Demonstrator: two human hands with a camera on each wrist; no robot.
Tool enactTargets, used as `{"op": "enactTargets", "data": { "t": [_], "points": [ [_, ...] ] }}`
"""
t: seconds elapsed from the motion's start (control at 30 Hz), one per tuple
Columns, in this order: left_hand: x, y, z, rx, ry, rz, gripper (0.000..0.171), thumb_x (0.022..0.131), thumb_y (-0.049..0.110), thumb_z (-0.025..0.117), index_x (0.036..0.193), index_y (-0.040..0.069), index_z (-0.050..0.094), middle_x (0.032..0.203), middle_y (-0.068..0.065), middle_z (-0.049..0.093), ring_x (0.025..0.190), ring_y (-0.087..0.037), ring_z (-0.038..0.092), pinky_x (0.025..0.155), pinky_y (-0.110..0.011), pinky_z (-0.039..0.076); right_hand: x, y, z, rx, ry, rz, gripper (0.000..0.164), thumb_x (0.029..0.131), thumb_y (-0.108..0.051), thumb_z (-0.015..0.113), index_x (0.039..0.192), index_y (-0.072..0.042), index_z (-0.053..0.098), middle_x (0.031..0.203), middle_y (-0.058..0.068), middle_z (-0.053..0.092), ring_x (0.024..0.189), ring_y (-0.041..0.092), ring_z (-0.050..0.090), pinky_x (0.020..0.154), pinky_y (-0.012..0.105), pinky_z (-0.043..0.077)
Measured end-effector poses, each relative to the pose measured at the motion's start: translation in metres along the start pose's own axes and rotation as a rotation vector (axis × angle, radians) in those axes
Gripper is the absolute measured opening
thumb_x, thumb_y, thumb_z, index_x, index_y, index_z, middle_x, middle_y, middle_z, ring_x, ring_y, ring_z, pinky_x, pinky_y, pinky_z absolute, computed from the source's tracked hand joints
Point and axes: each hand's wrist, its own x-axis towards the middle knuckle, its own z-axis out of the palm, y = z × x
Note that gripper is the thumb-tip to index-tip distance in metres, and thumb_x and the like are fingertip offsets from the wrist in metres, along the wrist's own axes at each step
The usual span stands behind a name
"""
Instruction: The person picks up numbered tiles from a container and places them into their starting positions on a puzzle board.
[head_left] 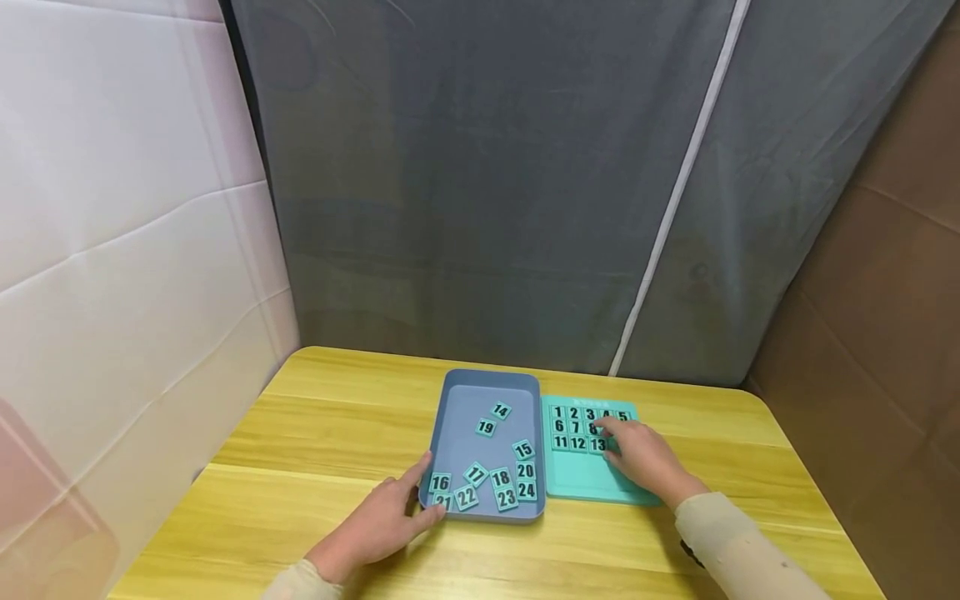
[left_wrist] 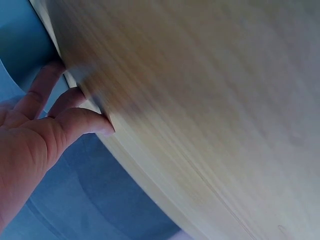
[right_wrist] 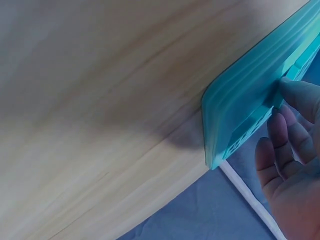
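Note:
A blue-grey tray [head_left: 465, 400] holds several loose number tiles, among them 14 [head_left: 501, 410], 19 [head_left: 486, 427] and 17 [head_left: 476, 474]. My left hand [head_left: 382, 521] rests at its near left corner, fingers along the side and thumb by the front wall. Right of the tray lies a turquoise number board [head_left: 577, 477], with tiles 1 to 13 in rows along its upper part. My right hand [head_left: 645, 458] is over this board, index finger near tile 8 and thumb beside tile 13 [head_left: 597, 445]. The right wrist view shows the thumb [right_wrist: 300, 95] touching the tile row's edge. That hand hides some tiles.
Tray and board stand side by side on a yellow wood-grain table [head_left: 315, 425]. A grey curtain [head_left: 480, 183] hangs behind the table's far edge. A pale panel [head_left: 135, 208] stands to the left and a brown one [head_left: 877, 333] to the right.

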Motion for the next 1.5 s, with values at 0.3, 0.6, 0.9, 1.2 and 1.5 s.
{"op": "enactTargets", "data": {
  "t": [0.3, 0.6, 0.9, 1.2, 1.5],
  "points": [
    [-0.0002, 0.0013, 0.0004, 0.010, 0.009, 0.004, 0.090, 0.097, 0.045, 0.078, 0.166, 0.004, 0.036, 0.139, -0.015, 0.071, 0.112, -0.025, 0.061, 0.107, -0.058, 0.051, -0.0019, -0.0041, 0.0011, -0.036, 0.032, 0.010, 0.050, 0.092, -0.015, 0.085, 0.138, -0.005, 0.068, 0.140, 0.019, 0.070, 0.132, 0.043, 0.065, 0.108, 0.063, 0.053],
    [-0.0013, 0.0011, 0.0007, 0.006, 0.008, 0.001, 0.090, 0.097, 0.044, 0.078, 0.166, 0.004, 0.036, 0.142, -0.017, 0.069, 0.112, -0.025, 0.061, 0.106, -0.058, 0.051, -0.0025, -0.0038, 0.0036, -0.022, 0.018, 0.032, 0.054, 0.093, -0.023, 0.085, 0.140, -0.005, 0.066, 0.142, 0.021, 0.068, 0.133, 0.045, 0.064, 0.108, 0.064, 0.052],
    [-0.0007, 0.0003, 0.0015, 0.004, 0.013, 0.010, 0.089, 0.097, 0.044, 0.078, 0.165, 0.003, 0.037, 0.143, -0.019, 0.068, 0.112, -0.027, 0.061, 0.105, -0.057, 0.052, -0.0011, -0.0046, 0.0073, -0.034, 0.010, 0.034, 0.053, 0.093, -0.023, 0.085, 0.139, -0.006, 0.066, 0.141, 0.019, 0.069, 0.128, 0.043, 0.066, 0.105, 0.062, 0.054],
    [-0.0006, 0.0008, -0.0003, -0.003, 0.012, 0.005, 0.090, 0.097, 0.044, 0.078, 0.166, 0.004, 0.037, 0.143, -0.018, 0.068, 0.114, -0.028, 0.062, 0.107, -0.058, 0.051, -0.0004, -0.0072, 0.0064, -0.029, 0.005, 0.039, 0.052, 0.094, -0.022, 0.084, 0.140, -0.007, 0.066, 0.141, 0.019, 0.069, 0.131, 0.043, 0.065, 0.107, 0.063, 0.054],
    [-0.0013, 0.0017, -0.0007, 0.001, 0.005, -0.002, 0.090, 0.097, 0.044, 0.078, 0.166, 0.004, 0.037, 0.142, -0.017, 0.069, 0.114, -0.027, 0.061, 0.107, -0.059, 0.051, 0.0050, -0.0085, 0.0001, -0.022, 0.013, 0.019, 0.055, 0.092, -0.021, 0.086, 0.140, -0.006, 0.066, 0.142, 0.019, 0.068, 0.133, 0.042, 0.064, 0.107, 0.062, 0.053]
  ]
}}
